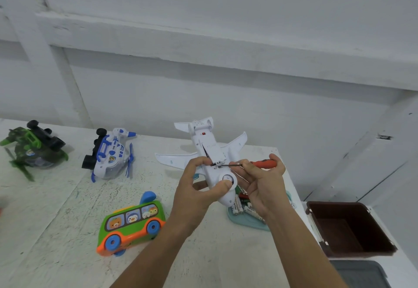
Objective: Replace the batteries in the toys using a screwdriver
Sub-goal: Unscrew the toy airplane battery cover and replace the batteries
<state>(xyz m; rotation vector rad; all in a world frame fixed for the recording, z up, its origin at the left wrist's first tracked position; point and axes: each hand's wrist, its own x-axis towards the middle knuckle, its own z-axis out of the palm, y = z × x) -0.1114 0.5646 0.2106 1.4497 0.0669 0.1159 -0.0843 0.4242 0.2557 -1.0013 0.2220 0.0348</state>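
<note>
**Toy plane (pixel 210 152) belly-up, screwdriver at the hatch**

Held off the table (pixel 56 208) at centre frame, underside turned toward the camera, presumably to put the battery hatch in plain sight. Gripped near the nose end by the left hand (pixel 199 188), fingers curled behind the fuselage and thumb pressed on the round disc by the nose (a bracing hold, by the look of it, against the twist of the tool).

Worked on from right of centre by the right hand (pixel 260 183), pinching the orange-handled screwdriver (pixel 263 164) between thumb and fingertips. Shaft laid nearly level, tip resting at the dark fitting midway along the belly. Impossible to tell whether seated in a screw head or merely touching the cover edge: too small to read. Probably the hatch-screw step for this toy.

Heaped just below the right wrist: loose batteries (pixel 237 204) on a teal tray (pixel 248 224), likely parked there for a short reach.

Set aside elsewhere:
- green bus (pixel 133 222) lying on its side, lower centre-left
- blue-and-white helicopter (pixel 110 154) and green helicopter (pixel 31 149), tipped over with wheels showing, at mid-left
- brown bin (pixel 352 229) at lower right, open-topped, perhaps meant for spent cells
</note>
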